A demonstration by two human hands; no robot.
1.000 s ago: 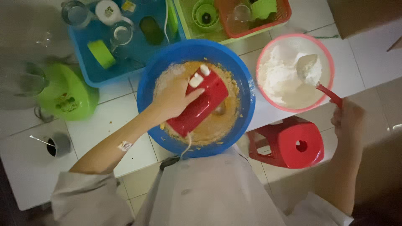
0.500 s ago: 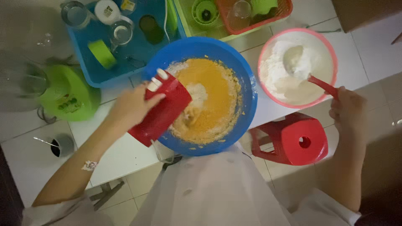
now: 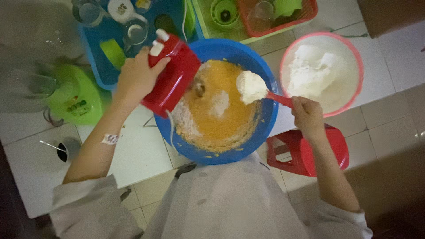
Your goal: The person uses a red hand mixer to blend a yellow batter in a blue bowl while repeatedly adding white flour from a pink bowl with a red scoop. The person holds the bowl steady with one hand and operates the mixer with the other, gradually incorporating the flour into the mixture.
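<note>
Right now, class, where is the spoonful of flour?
Head view: the spoon, in the right hand, is over the blue bowl, right of the mixer.

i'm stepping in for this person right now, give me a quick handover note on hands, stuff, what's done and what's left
Left hand: grips the red hand mixer at the left rim of the blue bowl, with the mixer's lower end over the batter.
Right hand: holds a red spoon heaped with flour above the yellow batter.
Pink bowl of flour sits to the right of the blue bowl.
Done: some flour already lies on the batter in white patches, unmixed.
Left: this spoonful is not tipped in yet, plenty of flour remains in the pink bowl, and the patches need blending.
</note>
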